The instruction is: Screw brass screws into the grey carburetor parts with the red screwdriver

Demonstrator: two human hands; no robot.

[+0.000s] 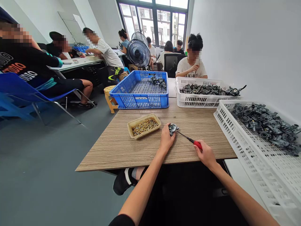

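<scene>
Your left fingers (pixel 166 135): clenched on a dark metal component (pixel 172 128)
Your right fingers (pixel 199 150): clenched on a red-handled screwdriver (pixel 197 144), tip at the component
Nearby, on the wood-grain table (pixel 192 125): tan tray (pixel 138 121) of brass screws (pixel 142 127)

Place: small parts-assembly workshop
Bench: wood-laminate table (pixel 192 131)
Stock: white crate (pixel 199 101) of dark metal parts at 1 o'clock, another white crate (pixel 258 175) at 3 o'clock, blue crate (pixel 138 102) at 12 o'clock, tray of brass screws (pixel 144 126) at 11 o'clock
Others: co-workers (pixel 107 53) seated at a further table (pixel 75 64) at 10 o'clock
</scene>
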